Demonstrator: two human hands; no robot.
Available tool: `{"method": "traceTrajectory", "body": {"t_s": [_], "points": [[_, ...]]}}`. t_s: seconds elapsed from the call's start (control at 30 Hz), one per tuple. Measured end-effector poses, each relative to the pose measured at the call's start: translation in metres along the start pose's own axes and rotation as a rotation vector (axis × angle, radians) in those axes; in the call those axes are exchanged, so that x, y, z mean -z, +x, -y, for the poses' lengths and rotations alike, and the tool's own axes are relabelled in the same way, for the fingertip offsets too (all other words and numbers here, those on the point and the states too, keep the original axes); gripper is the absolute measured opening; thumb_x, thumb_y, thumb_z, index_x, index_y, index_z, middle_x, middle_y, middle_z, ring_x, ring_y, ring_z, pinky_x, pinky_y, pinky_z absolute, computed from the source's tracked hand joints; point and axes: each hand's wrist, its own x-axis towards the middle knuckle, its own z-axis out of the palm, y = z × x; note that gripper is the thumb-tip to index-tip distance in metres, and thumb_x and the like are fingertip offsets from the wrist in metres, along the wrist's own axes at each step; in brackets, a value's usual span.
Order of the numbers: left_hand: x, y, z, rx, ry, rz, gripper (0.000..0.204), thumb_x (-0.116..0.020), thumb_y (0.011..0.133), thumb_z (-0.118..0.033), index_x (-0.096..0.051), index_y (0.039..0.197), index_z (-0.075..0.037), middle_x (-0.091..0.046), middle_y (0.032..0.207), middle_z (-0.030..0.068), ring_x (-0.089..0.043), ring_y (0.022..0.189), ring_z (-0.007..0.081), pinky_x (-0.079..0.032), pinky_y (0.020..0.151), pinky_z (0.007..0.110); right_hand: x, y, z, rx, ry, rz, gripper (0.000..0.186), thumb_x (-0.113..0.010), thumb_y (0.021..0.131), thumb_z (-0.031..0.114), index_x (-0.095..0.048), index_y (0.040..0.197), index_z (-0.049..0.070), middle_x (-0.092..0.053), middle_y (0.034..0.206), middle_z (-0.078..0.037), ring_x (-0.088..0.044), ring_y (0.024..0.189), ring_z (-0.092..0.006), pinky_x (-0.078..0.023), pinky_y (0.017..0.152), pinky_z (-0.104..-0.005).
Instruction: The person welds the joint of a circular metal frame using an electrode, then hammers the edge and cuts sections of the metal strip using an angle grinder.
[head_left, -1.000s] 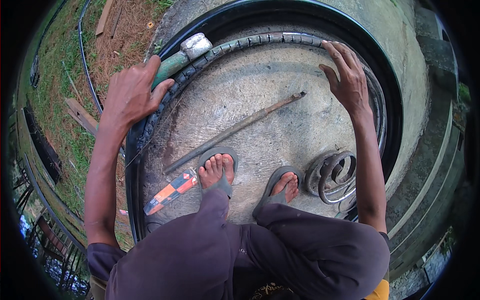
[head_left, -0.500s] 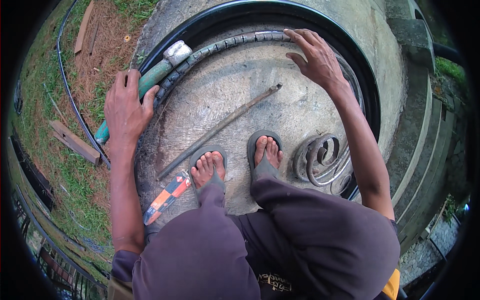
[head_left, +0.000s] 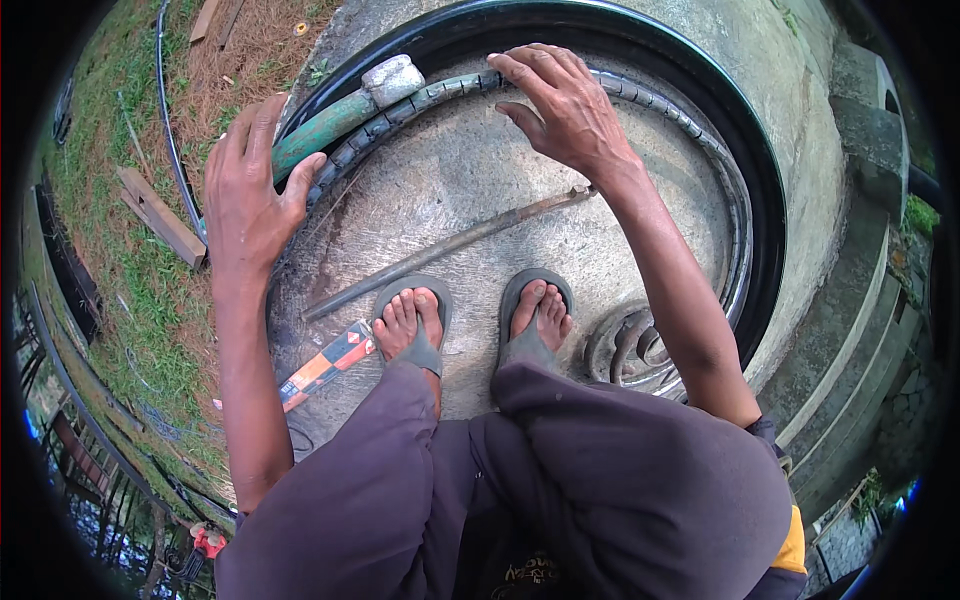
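A large black ring (head_left: 764, 200) lies on the concrete, and inside its far edge runs a long curved strip (head_left: 440, 92) with dark notches at intervals. My right hand (head_left: 570, 112) is over the far part of this strip, fingers outstretched and thumb apart, its fingertips at or just above it. On the left, my left hand (head_left: 245, 200) has straight fingers and a spread thumb at the ring's edge. Beside and partly behind it lies a hammer (head_left: 325, 132) with a green handle and a pale blocky head. Whether the left palm touches the handle is hidden.
A thin metal rod (head_left: 450, 250) lies across the concrete before my sandalled feet. An orange and dark patterned flat packet (head_left: 325, 368) is at the left, a coiled strip (head_left: 635, 350) at the right. Wooden pieces (head_left: 160, 218) lie on the grass; concrete steps (head_left: 850, 330) rise at right.
My right hand has moved left along the notched strip, closer to the hammer head. My left fingers have straightened from their bent pose. The whole view has shifted slightly.
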Motion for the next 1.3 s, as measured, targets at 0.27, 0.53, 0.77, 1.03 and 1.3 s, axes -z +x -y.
{"method": "traceTrajectory", "body": {"t_s": [0.27, 0.53, 0.77, 1.03, 1.3], "points": [[-0.017, -0.02, -0.033, -0.117, -0.193, -0.277, 0.052, -0.084, 0.082, -0.021, -0.064, 0.128, -0.008, -0.064, 0.128, 0.0133, -0.061, 0.12, 0.0316, -0.047, 0.102, 0.045, 0.063, -0.111, -0.058, -0.387, -0.212, -0.233, 0.056, -0.079, 0.087, 0.029, -0.06, 0.137, 0.013, -0.064, 0.131, -0.01, -0.058, 0.125, -0.0313, -0.046, 0.106, -0.0451], [-0.027, -0.001, -0.038, -0.084, 0.015, -0.265, 0.052, -0.078, 0.085, -0.037, -0.063, 0.129, -0.013, -0.063, 0.118, 0.0107, -0.062, 0.105, 0.0322, -0.046, 0.094, 0.045, 0.118, -0.23, -0.114, -0.714, -0.398, -0.043, 0.055, -0.072, 0.093, 0.04, -0.058, 0.141, 0.015, -0.061, 0.133, -0.014, -0.059, 0.123, -0.0333, -0.049, 0.103, -0.0435], [-0.044, 0.001, -0.003, -0.103, 0.112, -0.133, 0.052, -0.069, 0.092, -0.046, -0.062, 0.128, -0.01, -0.068, 0.118, 0.0123, -0.067, 0.106, 0.0319, -0.052, 0.089, 0.043, 0.123, -0.219, -0.147, -0.739, -0.291, 0.086, 0.043, -0.069, 0.097, 0.031, -0.063, 0.135, 0.013, -0.068, 0.116, -0.014, -0.067, 0.106, -0.0324, -0.053, 0.089, -0.0418], [-0.04, 0.005, 0.0, -0.232, 0.113, -0.258, 0.043, -0.078, 0.086, -0.036, -0.069, 0.114, -0.004, -0.07, 0.114, 0.0104, -0.069, 0.098, 0.0278, -0.056, 0.081, 0.037, 0.128, -0.212, -0.162, -0.73, -0.23, 0.125, 0.033, -0.067, 0.099, 0.025, -0.067, 0.128, 0.01, -0.07, 0.104, -0.016, -0.07, 0.092, -0.0341, -0.053, 0.08, -0.0421], [-0.043, 0.006, 0.015, -0.287, 0.056, -0.251, 0.041, -0.083, 0.082, -0.027, -0.071, 0.111, -0.001, -0.072, 0.111, 0.0143, -0.071, 0.099, 0.0298, -0.057, 0.084, 0.038, 0.128, -0.196, -0.186, -0.705, -0.213, 0.11, 0.03, -0.064, 0.1, 0.017, -0.067, 0.128, 0.007, -0.072, 0.111, -0.02, -0.071, 0.102, -0.035, -0.055, 0.087, -0.0418]]}}
